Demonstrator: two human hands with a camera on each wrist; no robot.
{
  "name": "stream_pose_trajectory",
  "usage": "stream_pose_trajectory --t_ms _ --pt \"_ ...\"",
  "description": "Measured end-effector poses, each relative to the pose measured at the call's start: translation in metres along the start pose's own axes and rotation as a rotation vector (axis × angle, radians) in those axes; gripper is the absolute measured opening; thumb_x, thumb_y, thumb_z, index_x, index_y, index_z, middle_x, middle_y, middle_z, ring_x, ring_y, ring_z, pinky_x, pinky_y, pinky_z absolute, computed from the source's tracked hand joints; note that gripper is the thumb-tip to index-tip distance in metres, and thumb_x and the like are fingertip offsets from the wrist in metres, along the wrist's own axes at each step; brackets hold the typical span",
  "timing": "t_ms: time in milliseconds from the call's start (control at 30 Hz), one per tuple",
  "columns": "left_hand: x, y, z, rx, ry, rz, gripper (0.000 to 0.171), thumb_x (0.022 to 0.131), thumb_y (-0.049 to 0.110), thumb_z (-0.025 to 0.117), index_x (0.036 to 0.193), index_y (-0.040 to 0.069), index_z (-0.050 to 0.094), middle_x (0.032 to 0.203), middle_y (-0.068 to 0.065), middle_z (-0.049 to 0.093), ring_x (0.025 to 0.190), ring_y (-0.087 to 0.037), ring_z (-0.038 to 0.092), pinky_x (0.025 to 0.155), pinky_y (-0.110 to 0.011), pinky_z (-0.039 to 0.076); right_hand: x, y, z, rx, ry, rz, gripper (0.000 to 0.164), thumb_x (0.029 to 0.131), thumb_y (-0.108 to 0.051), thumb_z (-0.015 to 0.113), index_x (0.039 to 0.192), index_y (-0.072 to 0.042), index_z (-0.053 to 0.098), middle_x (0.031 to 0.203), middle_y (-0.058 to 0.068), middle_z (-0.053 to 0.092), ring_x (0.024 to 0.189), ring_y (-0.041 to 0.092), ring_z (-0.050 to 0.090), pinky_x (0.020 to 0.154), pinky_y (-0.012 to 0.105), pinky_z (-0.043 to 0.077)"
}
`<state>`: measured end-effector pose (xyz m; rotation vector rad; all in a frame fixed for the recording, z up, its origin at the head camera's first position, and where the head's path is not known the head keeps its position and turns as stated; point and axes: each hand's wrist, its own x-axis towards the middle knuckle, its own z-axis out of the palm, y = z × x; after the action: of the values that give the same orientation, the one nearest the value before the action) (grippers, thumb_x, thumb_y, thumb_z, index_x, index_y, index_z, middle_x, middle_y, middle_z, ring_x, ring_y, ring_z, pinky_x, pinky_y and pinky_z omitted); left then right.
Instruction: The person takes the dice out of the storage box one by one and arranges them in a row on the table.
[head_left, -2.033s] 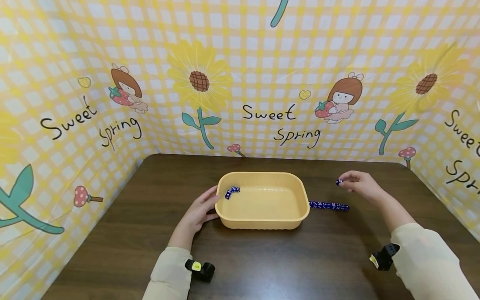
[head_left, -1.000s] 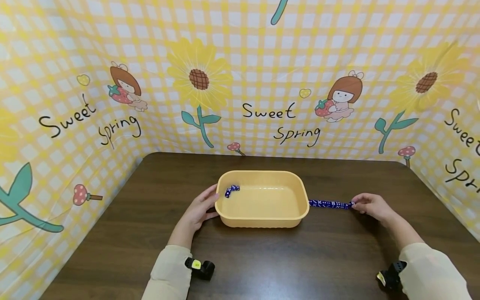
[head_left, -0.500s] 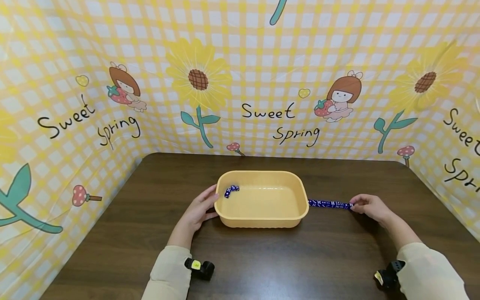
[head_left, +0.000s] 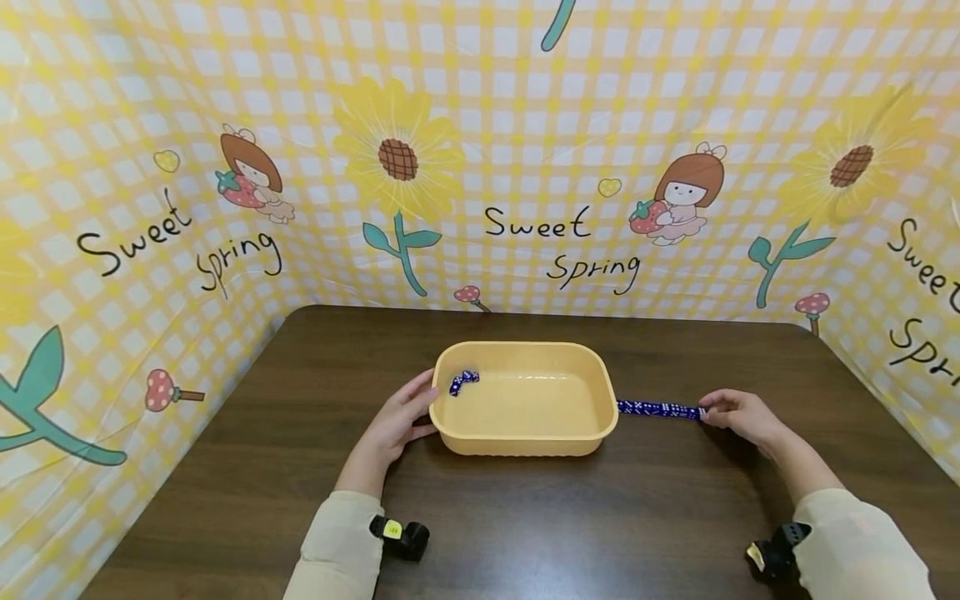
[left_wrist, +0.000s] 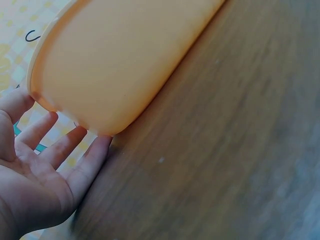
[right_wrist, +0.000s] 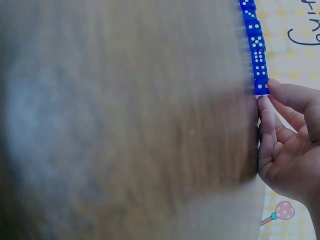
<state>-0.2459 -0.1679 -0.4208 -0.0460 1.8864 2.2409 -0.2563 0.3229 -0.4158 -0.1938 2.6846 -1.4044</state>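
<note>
A yellow plastic tub (head_left: 540, 408) stands on the table. My left hand (head_left: 396, 421) rests its fingertips on the outside of the tub's left end, fingers spread and loosely bent, as the left wrist view also shows. Inside the tub, near that end, lie a few blue dice (head_left: 463, 382) with white dots. A straight row of blue dice (head_left: 658, 409) runs right from the tub's other end. At the row's outer end my right hand (head_left: 742, 414) holds the last die (right_wrist: 261, 86) by thumb and fingertips, its other fingers curled near the table.
The dark wood table (head_left: 525, 517) has rounded far corners. Behind it and at both sides hangs a yellow checked cloth (head_left: 525, 150) printed with flowers and lettering. Each wrist carries a black camera (head_left: 405, 540) below a cream sleeve.
My right hand has brought a die down from above the table to the row's right end, and has shifted slightly left there since. The left hand and tub have stayed put.
</note>
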Motion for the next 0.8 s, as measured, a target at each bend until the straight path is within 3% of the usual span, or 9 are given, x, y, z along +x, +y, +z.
stream_pose_trajectory --t_ms 400,633,800 --pt "0.000 0.000 0.000 -0.001 -0.012 -0.003 0.050 0.087 0.019 0.051 0.133 0.015 0.033 0.132 -0.012 0.034 0.105 -0.029 0.045 0.077 -0.043 0.042 -0.002 -0.017 -0.018 0.072 -0.010 0.084 0.047 0.084 -0.017 0.057 0.111 0.017 0.039 0.085 0.002 0.059 0.069 0.017 0.054 0.063 0.031 0.046" --pt "0.000 0.000 -0.001 -0.001 -0.014 0.000 0.051 0.086 0.021 0.053 0.133 0.015 0.033 0.133 -0.011 0.034 0.105 -0.029 0.045 0.078 -0.043 0.042 0.006 -0.044 -0.038 0.030 -0.001 0.052 0.049 0.085 -0.024 0.055 0.113 0.014 0.041 0.093 0.006 0.056 0.075 0.016 0.056 0.071 0.035 0.046" --pt "0.000 0.000 -0.001 -0.002 -0.011 -0.003 0.051 0.086 0.021 0.053 0.133 0.016 0.033 0.133 -0.011 0.033 0.106 -0.029 0.045 0.078 -0.044 0.042 0.016 -0.064 -0.046 0.040 0.001 0.039 0.048 0.084 -0.026 0.056 0.113 0.010 0.042 0.091 0.001 0.055 0.072 0.010 0.055 0.067 0.028 0.046"
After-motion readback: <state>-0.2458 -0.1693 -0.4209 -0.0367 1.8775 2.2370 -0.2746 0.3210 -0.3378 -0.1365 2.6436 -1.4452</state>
